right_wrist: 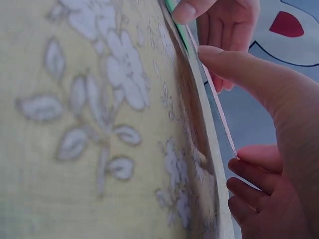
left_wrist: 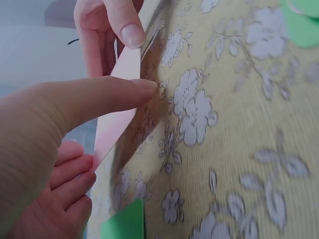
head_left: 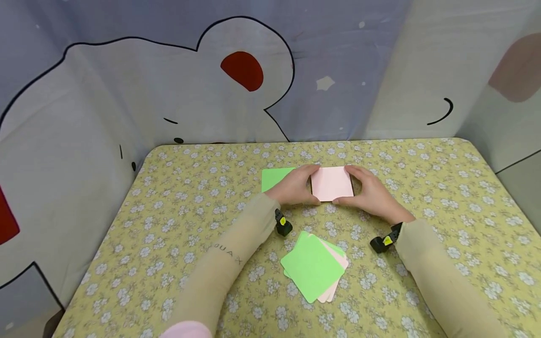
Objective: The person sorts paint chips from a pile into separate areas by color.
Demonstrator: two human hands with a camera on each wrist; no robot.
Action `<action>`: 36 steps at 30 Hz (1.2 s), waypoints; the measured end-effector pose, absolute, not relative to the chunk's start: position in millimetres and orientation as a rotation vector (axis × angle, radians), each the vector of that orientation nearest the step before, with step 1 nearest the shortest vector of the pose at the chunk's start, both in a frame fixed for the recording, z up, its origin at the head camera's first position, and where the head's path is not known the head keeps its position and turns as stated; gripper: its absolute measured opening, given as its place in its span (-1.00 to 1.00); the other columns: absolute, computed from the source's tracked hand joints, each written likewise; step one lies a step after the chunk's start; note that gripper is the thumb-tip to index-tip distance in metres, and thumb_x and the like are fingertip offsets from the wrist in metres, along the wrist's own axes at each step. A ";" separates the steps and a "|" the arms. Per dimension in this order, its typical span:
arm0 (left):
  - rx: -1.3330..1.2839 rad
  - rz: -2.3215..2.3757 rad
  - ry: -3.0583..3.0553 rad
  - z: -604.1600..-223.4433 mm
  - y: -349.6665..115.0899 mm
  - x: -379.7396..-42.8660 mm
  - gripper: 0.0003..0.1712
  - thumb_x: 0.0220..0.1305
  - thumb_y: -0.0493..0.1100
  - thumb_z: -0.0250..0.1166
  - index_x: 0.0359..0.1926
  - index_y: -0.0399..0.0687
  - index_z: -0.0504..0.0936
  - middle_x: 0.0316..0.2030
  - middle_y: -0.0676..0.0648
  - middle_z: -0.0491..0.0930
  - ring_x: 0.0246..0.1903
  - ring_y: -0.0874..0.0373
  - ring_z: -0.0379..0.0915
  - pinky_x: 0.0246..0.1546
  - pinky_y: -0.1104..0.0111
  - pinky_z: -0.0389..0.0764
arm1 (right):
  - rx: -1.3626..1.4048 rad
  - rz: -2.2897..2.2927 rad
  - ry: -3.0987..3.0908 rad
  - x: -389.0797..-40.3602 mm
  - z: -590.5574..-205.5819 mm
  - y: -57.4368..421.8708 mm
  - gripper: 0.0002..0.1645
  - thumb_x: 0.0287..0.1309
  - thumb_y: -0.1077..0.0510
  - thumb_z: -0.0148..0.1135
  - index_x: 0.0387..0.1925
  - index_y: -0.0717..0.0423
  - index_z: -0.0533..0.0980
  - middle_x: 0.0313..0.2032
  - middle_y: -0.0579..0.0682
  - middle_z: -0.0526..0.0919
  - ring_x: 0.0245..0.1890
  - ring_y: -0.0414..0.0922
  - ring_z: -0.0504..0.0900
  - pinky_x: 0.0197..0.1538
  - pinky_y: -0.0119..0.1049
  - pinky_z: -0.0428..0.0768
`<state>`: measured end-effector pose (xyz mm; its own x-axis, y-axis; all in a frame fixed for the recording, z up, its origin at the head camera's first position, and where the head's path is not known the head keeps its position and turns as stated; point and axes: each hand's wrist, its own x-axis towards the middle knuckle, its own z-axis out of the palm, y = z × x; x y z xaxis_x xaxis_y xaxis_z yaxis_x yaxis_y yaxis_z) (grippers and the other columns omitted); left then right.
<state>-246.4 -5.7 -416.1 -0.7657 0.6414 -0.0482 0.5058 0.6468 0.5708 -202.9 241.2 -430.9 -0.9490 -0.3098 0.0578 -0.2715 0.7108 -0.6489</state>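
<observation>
A square pink card (head_left: 332, 184) with rounded corners is between both hands, slightly above the cloth, with a shadow beneath it in the wrist views. My left hand (head_left: 296, 187) holds its left side, thumb at the near edge and fingers at the far edge. On the opposite side, my right hand (head_left: 368, 193) grips it the same way, thumb near and fingers far. A green card (head_left: 274, 177) lies flat on the cloth to the left, partly covered by my left hand. Whether the pink piece is one card or several cannot be told.
Closer to me, a loose fanned pile of green and pink cards lies on the table, a green card (head_left: 313, 267) on top. The tabletop has a yellow floral cloth (head_left: 190, 197). A printed curtain (head_left: 338, 70) hangs behind the far edge.
</observation>
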 end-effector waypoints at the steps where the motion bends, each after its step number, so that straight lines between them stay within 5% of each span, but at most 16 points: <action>1: 0.921 0.803 2.615 -416.5 -3.9 -247.5 0.17 0.06 -0.05 0.63 0.55 -0.26 0.16 0.47 -0.14 0.26 0.40 0.06 0.24 0.34 0.40 0.32 | -0.472 -1.068 2.852 -204.4 -431.5 241.9 0.30 -0.03 -0.25 0.60 0.52 0.34 0.17 0.47 0.35 0.16 0.45 0.32 0.13 0.38 0.31 0.22; 36: 0.868 0.865 2.579 -416.9 -1.0 -246.2 0.13 0.15 0.02 0.57 0.57 -0.21 0.14 0.52 -0.13 0.17 0.47 0.04 0.09 0.43 0.31 0.21 | -0.432 -1.004 2.867 -204.0 -419.9 239.7 0.28 0.09 -0.32 0.48 0.56 0.28 0.10 0.52 0.30 0.08 0.49 0.31 0.05 0.39 0.38 0.14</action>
